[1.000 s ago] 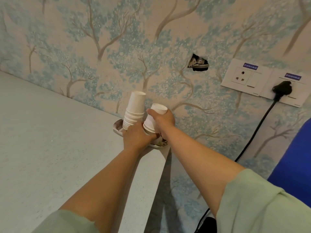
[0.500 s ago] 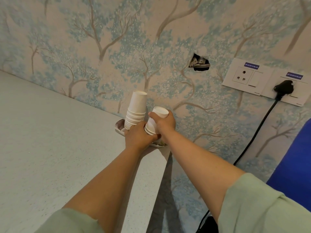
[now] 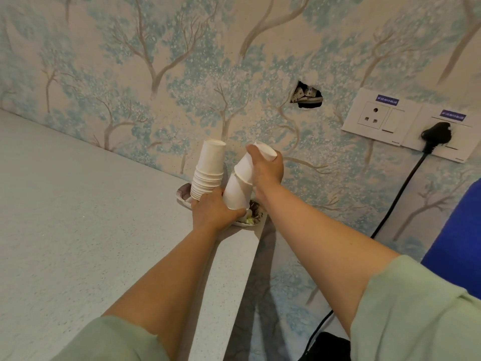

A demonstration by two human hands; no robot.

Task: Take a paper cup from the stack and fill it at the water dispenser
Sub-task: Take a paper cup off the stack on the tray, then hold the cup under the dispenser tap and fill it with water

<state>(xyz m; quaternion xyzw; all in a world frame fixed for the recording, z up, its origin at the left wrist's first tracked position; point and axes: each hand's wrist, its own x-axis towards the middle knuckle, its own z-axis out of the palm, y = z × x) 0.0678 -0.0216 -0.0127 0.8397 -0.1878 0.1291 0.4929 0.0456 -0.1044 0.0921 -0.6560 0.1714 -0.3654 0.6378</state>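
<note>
Paper cup (image 3: 256,158), white and upside down, sits as the topmost one of a short stack that is tilted to the right; the right hand (image 3: 268,169) is wrapped around it, fingers curled over its upturned base. Its rim has slid up partly off the cup beneath, so a step shows between the two. The short stack (image 3: 235,192) below is gripped at its lower end by the left hand (image 3: 214,213), thumb and fingers closed around the rims. Both are raised just above the small dish (image 3: 183,192) that sits at the far right corner of the tabletop (image 3: 78,217), against the wall.

Just left of the held cups stands a taller stack (image 3: 208,170) of inverted white cups, upright on the dish, with many rims bunched together low down. It is just beside the left hand; whether the knuckles touch it I cannot tell. Bits of something dark and green lie in the dish on its right side, too small to make out.

On the wall, right of the tabletop, are two white sockets (image 3: 380,117); a black plug (image 3: 437,134) sits in the farther one and its cable (image 3: 390,212) runs down. A ragged hole (image 3: 307,96) breaks the tree-patterned wallpaper. A blue object (image 3: 458,227) shows at the right edge. Both forearms come out of pale green sleeves (image 3: 411,313).
</note>
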